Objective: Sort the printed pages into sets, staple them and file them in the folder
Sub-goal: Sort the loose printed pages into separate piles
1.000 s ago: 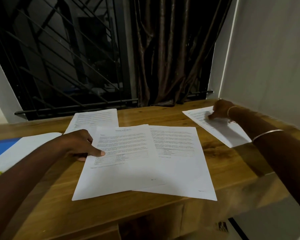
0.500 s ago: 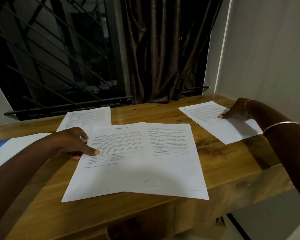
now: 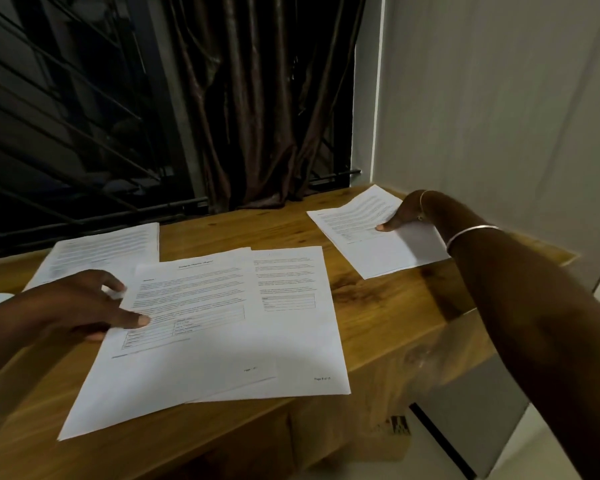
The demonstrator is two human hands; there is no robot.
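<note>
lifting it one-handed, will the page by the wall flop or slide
Probably floppy: the page looks like a single thin sheet, so it would likely droop from the right hand. Likely light and apt to slide on the smooth wooden table.

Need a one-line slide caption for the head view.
Left hand holds overlapping pages on the wooden table while right hand pinches a separate page far right.

One camera only, up on my head, looking forward and down across the table (image 3: pixel 378 306) from its near edge, close in. Beyond its far edge, the curtain (image 3: pixel 257 116); my left hand (image 3: pixel 80 306) and right hand (image 3: pixel 404 213) reach in from the near side.
</note>
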